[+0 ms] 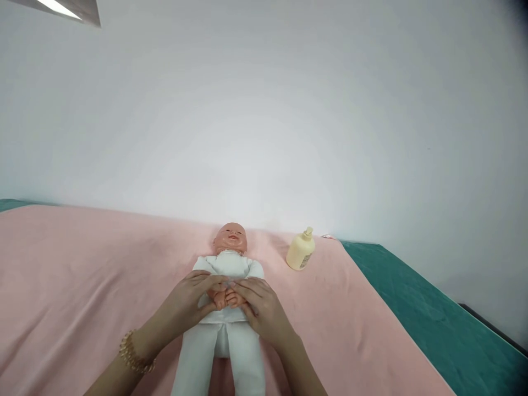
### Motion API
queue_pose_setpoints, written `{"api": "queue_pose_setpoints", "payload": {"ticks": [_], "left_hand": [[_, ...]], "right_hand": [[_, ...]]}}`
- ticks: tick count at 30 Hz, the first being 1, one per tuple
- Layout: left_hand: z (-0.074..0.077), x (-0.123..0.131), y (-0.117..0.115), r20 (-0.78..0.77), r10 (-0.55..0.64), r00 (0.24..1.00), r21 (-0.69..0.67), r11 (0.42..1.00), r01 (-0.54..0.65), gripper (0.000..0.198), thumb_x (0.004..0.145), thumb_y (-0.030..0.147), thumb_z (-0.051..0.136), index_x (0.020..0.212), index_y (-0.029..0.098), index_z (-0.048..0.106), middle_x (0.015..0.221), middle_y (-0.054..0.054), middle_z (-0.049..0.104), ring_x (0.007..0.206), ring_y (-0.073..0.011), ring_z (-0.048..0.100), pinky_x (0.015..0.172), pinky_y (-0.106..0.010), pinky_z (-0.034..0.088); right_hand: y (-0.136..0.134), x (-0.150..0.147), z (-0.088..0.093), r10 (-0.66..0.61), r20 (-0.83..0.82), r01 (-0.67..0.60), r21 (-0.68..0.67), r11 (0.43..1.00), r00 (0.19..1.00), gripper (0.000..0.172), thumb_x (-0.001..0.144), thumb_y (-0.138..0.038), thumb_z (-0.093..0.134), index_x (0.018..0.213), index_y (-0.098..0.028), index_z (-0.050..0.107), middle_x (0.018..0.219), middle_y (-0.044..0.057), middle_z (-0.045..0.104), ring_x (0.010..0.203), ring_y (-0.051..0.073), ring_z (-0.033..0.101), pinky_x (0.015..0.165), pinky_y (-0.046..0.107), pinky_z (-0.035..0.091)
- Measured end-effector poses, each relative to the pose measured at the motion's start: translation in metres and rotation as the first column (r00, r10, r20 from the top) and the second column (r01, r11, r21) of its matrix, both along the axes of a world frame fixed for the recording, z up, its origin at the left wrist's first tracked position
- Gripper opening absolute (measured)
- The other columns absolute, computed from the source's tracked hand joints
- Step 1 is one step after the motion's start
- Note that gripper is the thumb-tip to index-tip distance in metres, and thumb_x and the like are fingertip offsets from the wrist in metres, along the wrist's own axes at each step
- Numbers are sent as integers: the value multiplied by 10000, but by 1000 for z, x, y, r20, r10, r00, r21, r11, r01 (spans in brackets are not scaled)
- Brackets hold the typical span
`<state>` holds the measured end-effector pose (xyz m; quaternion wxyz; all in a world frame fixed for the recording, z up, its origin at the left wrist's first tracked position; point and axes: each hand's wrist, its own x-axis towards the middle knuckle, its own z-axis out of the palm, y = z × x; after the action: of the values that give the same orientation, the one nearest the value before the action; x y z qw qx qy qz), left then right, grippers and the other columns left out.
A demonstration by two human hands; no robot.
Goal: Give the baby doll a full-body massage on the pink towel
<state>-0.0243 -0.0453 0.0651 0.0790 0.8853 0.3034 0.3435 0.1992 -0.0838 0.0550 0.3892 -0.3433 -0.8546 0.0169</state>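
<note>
A baby doll (230, 266) in a white top and white trousers lies on its back, its head toward the wall. Its two small hands meet over its belly. From the left, my left hand (194, 296) closes round one of the doll's forearms, thumb below and fingers above. My right hand (263, 303) grips the other forearm from the right in the same way. My fingertips nearly meet over the doll's middle and partly hide its sleeves. A beaded bracelet (134, 355) circles my left wrist.
A pale yellow pump bottle (301, 251) stands right of the doll's head. Under both spreads a pink cloth (103, 275), with folds at the left. Green covering (421, 297) shows beyond its right edge. A white wall (256, 110) rises behind.
</note>
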Motion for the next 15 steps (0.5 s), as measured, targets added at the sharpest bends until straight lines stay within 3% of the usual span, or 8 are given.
{"api": "queue_pose_setpoints", "payload": {"ticks": [6, 10, 13, 15], "left_hand": [[-2, 0, 2, 48, 11, 999, -58, 998, -8, 284, 806, 317, 648, 1077, 231, 647, 994, -48, 743, 910, -224, 690, 841, -361, 547], [0, -8, 3, 161, 46, 986, -106, 994, -29, 235, 814, 350, 632, 1023, 248, 668, 992, -36, 743, 914, -217, 686, 801, -334, 560], [7, -21, 3, 235, 189, 954, -193, 970, -144, 272, 822, 406, 622, 1056, 269, 652, 1059, -18, 726, 977, -218, 674, 851, -323, 542], [13, -33, 5, 258, 317, 913, -252, 934, -253, 320, 826, 458, 609, 1091, 279, 633, 1113, -12, 707, 1028, -224, 657, 879, -315, 525]], "right_hand": [[0, 0, -1, -14, -31, 15, 6, 1000, 999, 452, 931, -164, 469, 1366, -287, 481, 1181, 70, 662, 1055, 220, 615, 927, 425, 504], [-1, 8, 0, -90, -162, 76, -92, 993, 983, 435, 918, -207, 508, 1342, -301, 512, 1220, 60, 645, 1112, 225, 597, 950, 409, 496], [-1, 19, 4, -223, -344, 140, -249, 958, 912, 409, 902, -247, 543, 1309, -286, 543, 1272, 60, 614, 1175, 229, 563, 996, 397, 462], [1, 28, 6, -330, -474, 174, -343, 923, 816, 412, 878, -280, 578, 1289, -257, 560, 1305, 70, 590, 1230, 244, 522, 1034, 407, 424]]}}
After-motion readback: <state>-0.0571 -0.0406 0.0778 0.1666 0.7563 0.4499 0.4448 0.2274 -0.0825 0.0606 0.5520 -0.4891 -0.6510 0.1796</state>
